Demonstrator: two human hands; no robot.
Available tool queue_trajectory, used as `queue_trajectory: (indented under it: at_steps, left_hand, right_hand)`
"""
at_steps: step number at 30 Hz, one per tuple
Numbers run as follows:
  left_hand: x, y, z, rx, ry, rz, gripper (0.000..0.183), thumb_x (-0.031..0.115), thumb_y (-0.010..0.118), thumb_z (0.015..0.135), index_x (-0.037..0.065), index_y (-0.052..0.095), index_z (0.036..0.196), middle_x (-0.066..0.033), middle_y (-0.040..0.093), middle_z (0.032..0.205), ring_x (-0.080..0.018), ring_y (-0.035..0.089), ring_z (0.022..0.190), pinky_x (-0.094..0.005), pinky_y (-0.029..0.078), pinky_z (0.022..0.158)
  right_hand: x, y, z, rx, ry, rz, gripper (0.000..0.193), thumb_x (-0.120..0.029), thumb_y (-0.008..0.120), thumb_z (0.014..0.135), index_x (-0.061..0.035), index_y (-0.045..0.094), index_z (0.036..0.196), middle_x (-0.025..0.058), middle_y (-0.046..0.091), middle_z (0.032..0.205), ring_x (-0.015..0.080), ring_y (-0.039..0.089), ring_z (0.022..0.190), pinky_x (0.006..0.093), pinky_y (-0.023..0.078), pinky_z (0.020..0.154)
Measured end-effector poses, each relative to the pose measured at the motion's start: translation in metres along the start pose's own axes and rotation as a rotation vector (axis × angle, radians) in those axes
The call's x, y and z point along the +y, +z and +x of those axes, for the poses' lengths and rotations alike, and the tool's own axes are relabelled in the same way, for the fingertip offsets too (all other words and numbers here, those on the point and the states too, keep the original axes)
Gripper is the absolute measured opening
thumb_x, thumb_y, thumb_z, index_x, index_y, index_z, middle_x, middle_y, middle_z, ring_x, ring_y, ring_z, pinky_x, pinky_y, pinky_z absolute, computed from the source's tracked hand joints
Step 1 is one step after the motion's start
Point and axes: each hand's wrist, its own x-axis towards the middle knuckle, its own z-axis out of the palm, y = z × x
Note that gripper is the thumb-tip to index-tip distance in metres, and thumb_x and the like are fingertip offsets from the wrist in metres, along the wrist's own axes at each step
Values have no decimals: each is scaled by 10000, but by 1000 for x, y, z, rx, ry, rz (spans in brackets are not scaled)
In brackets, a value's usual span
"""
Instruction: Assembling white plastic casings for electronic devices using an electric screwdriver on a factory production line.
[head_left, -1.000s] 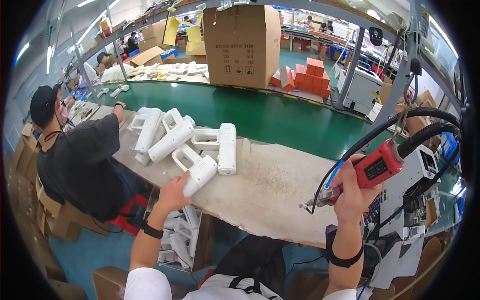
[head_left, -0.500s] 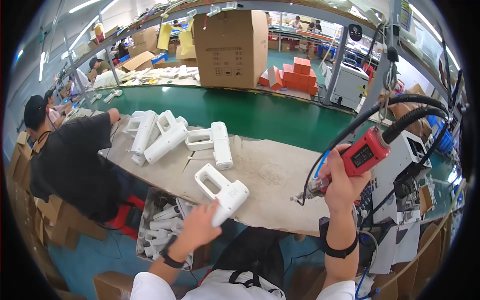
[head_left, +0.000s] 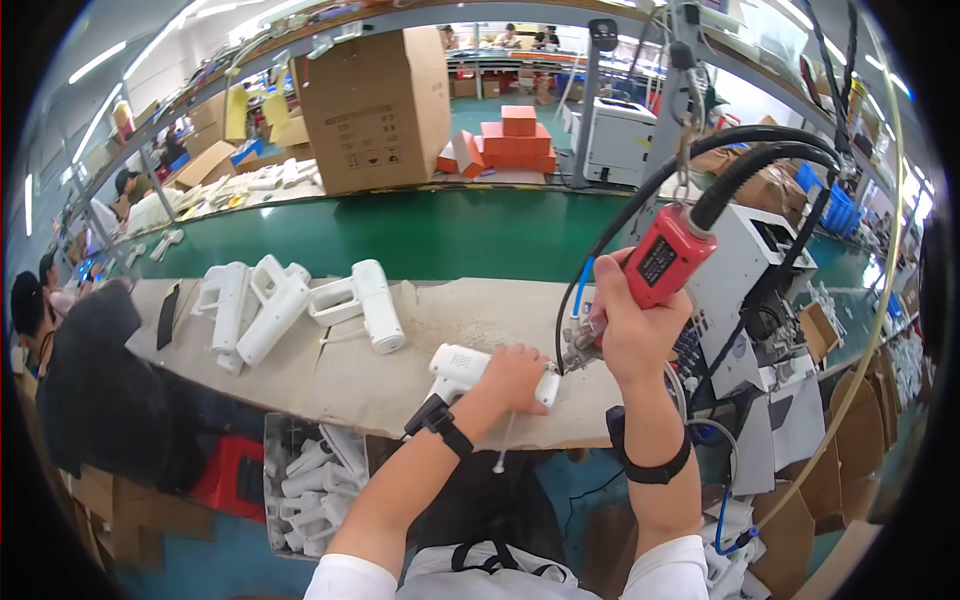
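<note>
My left hand (head_left: 515,378) is wrapped over the barrel of a white gun-shaped plastic housing (head_left: 458,364), pressing it to the brown cardboard mat (head_left: 460,420). Part of the housing and its handle are hidden under my hand and wrist. My right hand (head_left: 640,325) grips a red power screwdriver (head_left: 672,258), which hangs from a hook by its top. The tool's metal nose (head_left: 580,342) is at the housing's right end; whether the tip touches cannot be made out. Farther left on the mat lie several similar white housings (head_left: 375,308).
A crate (head_left: 268,465) of white housings stands below the bench's front edge. Beyond the mat runs a green surface (head_left: 500,220), with a large carton (head_left: 375,120) and orange boxes (head_left: 515,150) behind. Black hoses (head_left: 770,150) arch right. A person in black (head_left: 110,370) sits left.
The housing has turned and moved right, its end now by the tool. My left hand closed over it from a light touch. The screwdriver came left and lower toward it; the view shifted right.
</note>
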Motion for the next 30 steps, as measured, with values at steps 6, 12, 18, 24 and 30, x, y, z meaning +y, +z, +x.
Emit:
queue_trajectory:
  at_steps: [6, 12, 18, 24, 30]
  left_hand:
    - [-6, 2, 12, -104, -47, 15, 634, 538, 721, 631, 88, 639, 1070, -125, 636, 1074, -289, 589, 1057, -446, 455, 866]
    - [-5, 4, 14, -98, -50, 29, 699, 588, 697, 652, 105, 627, 1152, -146, 611, 1195, -306, 615, 1052, -384, 491, 899]
    - [-12, 18, 13, -35, -39, -11, 594, 572, 671, 695, 107, 665, 1063, -118, 620, 1136, -285, 599, 1050, -386, 459, 893]
    - [-8, 11, 15, -95, -81, 5, 601, 577, 654, 709, 101, 664, 1076, -96, 602, 1164, -277, 589, 1067, -373, 456, 895]
    - [-15, 9, 17, 136, -111, -106, 568, 583, 673, 689, 60, 702, 909, -121, 659, 966, -266, 619, 985, -383, 462, 843]
  right_hand:
    - [38, -13, 5, 40, -45, -79, 71, -38, 663, 855, 1, 604, 850, 9, 566, 602, 60, 505, 468, 205, 375, 433]
    - [71, -5, 1, 2, -18, -42, 84, -54, 666, 860, -4, 602, 841, -7, 565, 608, 55, 505, 475, 206, 384, 446]
    - [95, -2, -5, -14, 47, -71, 92, -74, 672, 854, -11, 609, 831, -13, 566, 614, 53, 515, 508, 210, 399, 476]
    - [103, 4, -7, -11, 52, -144, 97, -77, 679, 845, -21, 609, 808, -20, 558, 611, 47, 508, 525, 209, 397, 492]
    - [62, 3, 3, 30, -32, -68, 104, -62, 672, 855, -14, 593, 809, -9, 557, 597, 56, 511, 489, 211, 390, 463]
